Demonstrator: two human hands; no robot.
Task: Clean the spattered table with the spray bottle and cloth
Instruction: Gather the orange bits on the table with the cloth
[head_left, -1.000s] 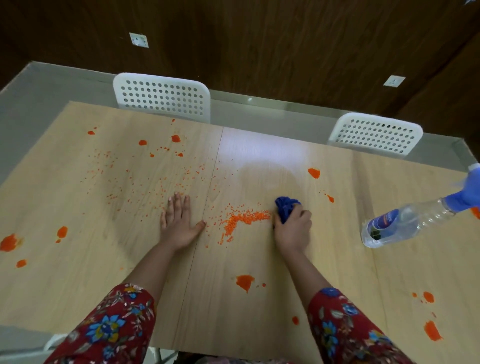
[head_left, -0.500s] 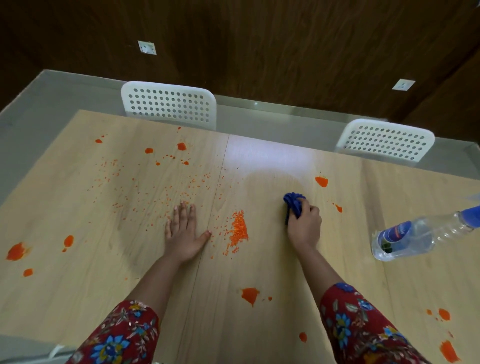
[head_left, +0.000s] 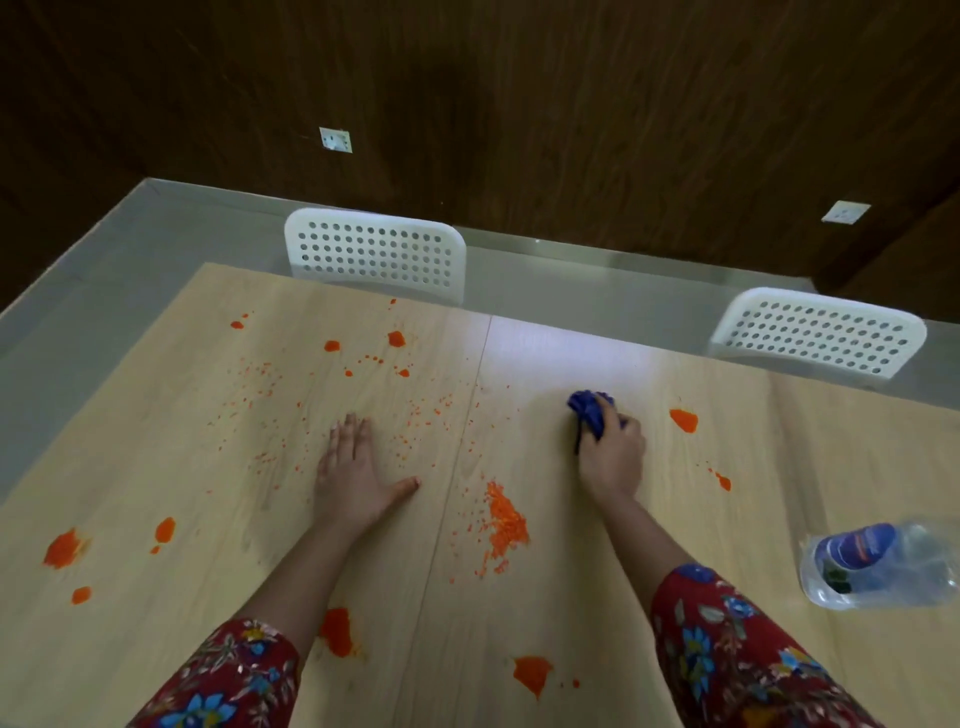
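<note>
From my station, the blue cloth (head_left: 589, 413) is bunched into a wad on the table (head_left: 753, 519), right of the centre seam and in the far half. The right hand (head_left: 613, 460) grips it from the near side, fingers (head_left: 626, 427) curled over the wad and pressing it onto the wood. I read that tight grip as a way to put weight on a small patch and drag grit along instead of smearing it.

A heap of orange crumbs (head_left: 504, 525) lies near and left of the cloth, apart from it; it looks gathered into one place. The left hand (head_left: 353, 473) lies flat on the table left of the seam, fingers (head_left: 353, 434) straight and spread, holding nothing. I judge it a brace for the forward lean. Fine orange specks surround it.

The spray bottle (head_left: 883, 566) lies on its side at the right edge of view, well apart from both hands, its nozzle end out of frame. An orange blot (head_left: 683, 420) sits just right of the cloth. Larger blots (head_left: 532, 673) lie along the near edge, one partly behind the left forearm.

A white perforated chair (head_left: 374, 254) and a second chair (head_left: 818, 332) stand at the far side. Nothing stands between cloth and crumbs, though the braced left hand would block a sweep further left.
</note>
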